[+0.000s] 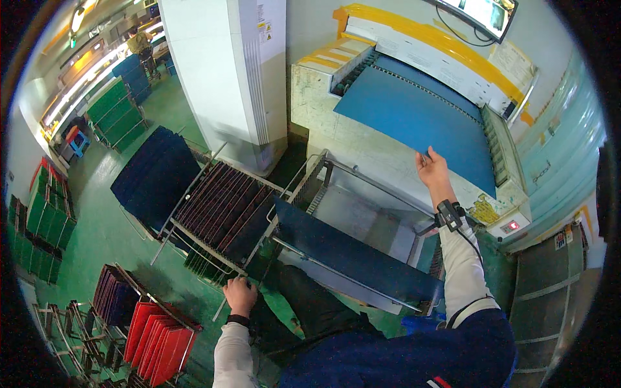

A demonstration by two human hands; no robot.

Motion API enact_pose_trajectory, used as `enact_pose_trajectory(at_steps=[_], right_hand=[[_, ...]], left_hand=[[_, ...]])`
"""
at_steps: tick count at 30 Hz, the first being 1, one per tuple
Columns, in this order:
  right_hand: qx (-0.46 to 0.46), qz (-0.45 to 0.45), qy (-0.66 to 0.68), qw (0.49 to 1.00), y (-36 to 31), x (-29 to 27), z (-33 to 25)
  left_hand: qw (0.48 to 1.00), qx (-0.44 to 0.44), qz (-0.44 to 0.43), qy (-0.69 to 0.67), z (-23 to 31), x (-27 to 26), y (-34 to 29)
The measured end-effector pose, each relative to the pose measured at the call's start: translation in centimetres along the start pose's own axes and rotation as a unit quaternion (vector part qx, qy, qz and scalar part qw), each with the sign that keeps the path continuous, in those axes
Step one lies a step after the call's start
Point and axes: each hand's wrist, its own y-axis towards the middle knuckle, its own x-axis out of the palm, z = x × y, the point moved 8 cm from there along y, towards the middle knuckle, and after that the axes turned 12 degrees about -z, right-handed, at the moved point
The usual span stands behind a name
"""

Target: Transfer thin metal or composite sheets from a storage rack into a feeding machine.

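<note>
My left hand [239,297] is closed at the near corner of a metal rack [210,247], around a bar there. Dark panels stand upright in rows in this rack. My right hand [435,173] is raised, palm up and fingers apart, at the front edge of a large blue panel [414,107]. This panel lies on the outlet of a cream-coloured machine [317,90], sloping toward me. Whether my fingertips touch its edge, I cannot tell. Nearer my body, a long dark blue panel [356,249] stands on edge along a metal frame cart [381,187].
Dark sheets [155,178] stand stacked left of the rack. Red panels [158,343] fill another rack at lower left. Green panel stacks [116,113] line the floor further off. A white column [226,77] rises behind the rack. In the far background a person [139,45] is visible.
</note>
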Motion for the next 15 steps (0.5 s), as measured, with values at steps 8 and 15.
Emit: enact_pose_trajectory(at_steps=[8,15], right_hand=[[0.01,-0.003,0.017,1.0,1.0,-0.5,-0.5],[0.024,-0.025,-0.026,0.999,1.7,-0.7,-0.8]], left_hand=[[1.0,0.002,-0.007,-0.007,0.1,-0.1,-0.1],[1.0,0.014,0.015,-0.019,0.1,-0.1,-0.2]])
